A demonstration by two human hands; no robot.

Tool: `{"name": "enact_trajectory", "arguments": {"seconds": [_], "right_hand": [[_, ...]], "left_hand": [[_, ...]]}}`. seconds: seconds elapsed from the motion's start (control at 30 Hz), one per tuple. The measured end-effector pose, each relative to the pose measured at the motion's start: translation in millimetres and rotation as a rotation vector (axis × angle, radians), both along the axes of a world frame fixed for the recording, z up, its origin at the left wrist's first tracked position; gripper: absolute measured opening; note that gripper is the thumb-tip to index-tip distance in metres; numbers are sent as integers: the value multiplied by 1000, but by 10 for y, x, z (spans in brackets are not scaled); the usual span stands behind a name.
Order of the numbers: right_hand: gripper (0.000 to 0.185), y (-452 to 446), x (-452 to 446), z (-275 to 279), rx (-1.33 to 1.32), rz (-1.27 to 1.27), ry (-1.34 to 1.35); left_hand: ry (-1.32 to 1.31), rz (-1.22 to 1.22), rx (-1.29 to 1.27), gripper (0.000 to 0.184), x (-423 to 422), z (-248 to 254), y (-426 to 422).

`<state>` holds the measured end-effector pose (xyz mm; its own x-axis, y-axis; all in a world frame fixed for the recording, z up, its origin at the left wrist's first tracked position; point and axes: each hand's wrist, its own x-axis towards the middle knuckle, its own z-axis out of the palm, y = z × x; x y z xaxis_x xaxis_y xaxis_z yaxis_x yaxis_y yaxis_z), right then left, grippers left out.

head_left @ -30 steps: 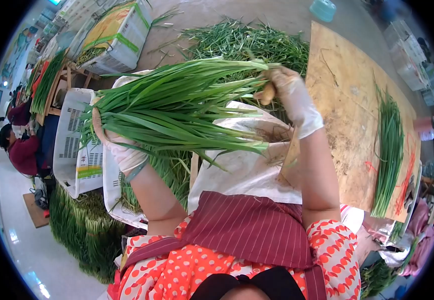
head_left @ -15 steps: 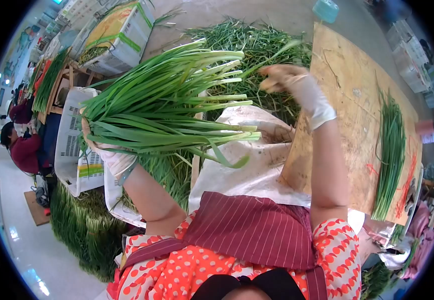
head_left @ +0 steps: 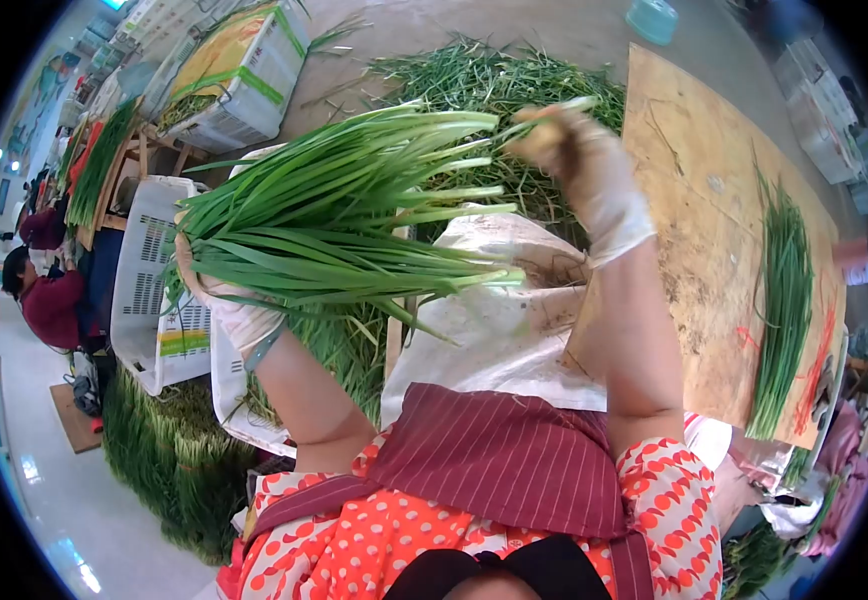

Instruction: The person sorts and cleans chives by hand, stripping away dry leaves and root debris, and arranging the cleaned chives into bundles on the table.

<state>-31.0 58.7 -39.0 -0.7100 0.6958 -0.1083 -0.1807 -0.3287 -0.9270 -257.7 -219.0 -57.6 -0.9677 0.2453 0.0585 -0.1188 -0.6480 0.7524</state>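
A thick fanned bunch of garlic chives [head_left: 324, 200] lies across my left hand [head_left: 216, 285], its pale stem ends pointing right. That hand wears a whitish glove, and its fingers curl round the leafy end, partly hidden by leaves. Just beyond the stem ends is my gloved right hand [head_left: 576, 155], blurred by motion. Its fingers are closed on a pale chive stalk [head_left: 582, 103] that sticks out past the fingertips. A soiled white cloth [head_left: 484, 330] covers my lap beneath the bunch.
A heap of loose green leaves [head_left: 494, 80] lies on the floor ahead. On the wooden board [head_left: 694, 230] at right rests a chive bundle [head_left: 784, 310] beside red ties. White crates [head_left: 139, 290] and more chives [head_left: 174, 470] stand at left; a person [head_left: 49, 300] sits further off.
My right hand has moved slightly up and left, closer to the stem ends, with a stalk in its fingers. The bunch in my left hand has shifted a little and its leaves have settled.
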Motion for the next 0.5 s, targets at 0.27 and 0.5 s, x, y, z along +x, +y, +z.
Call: {"name": "enact_trajectory", "arguments": {"seconds": [0.27,0.5], "right_hand": [[30,153,199,142,418,-100,-180],[29,-578,-476,101,-10,201,-78]], "left_hand": [[35,54,-11,44,-143,-142,-80],[-6,-75,91,44,-94,-83,16]]}}
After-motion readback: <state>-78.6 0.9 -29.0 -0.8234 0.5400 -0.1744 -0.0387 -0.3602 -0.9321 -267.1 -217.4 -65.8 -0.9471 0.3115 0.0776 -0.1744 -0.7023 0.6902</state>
